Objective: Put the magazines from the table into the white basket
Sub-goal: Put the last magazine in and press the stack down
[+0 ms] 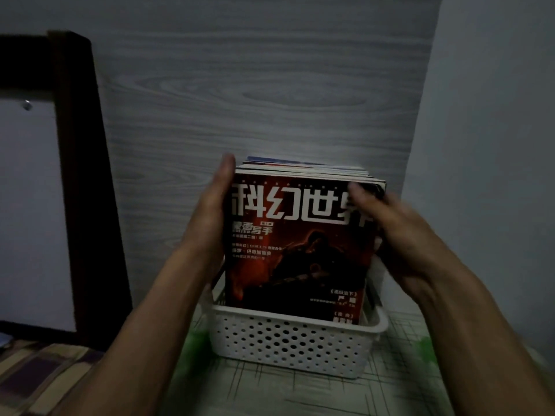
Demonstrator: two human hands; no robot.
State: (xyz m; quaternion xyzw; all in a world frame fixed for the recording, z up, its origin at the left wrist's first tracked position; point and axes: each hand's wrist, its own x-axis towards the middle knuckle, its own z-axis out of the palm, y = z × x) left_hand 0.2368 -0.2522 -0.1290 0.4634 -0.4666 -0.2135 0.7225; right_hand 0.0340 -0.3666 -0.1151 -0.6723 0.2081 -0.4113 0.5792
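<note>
head view, magazines [297,244] upright in white basket [288,340]

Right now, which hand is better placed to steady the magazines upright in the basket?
Left. The left hand lies flat along the magazines' left edge, fingers straight. The right hand is motion-blurred at the far corner.

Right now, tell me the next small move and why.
Probably ease both hands off. The magazines already stand upright inside the white basket, with the left hand flat on one edge and the right hand on the other.
</note>
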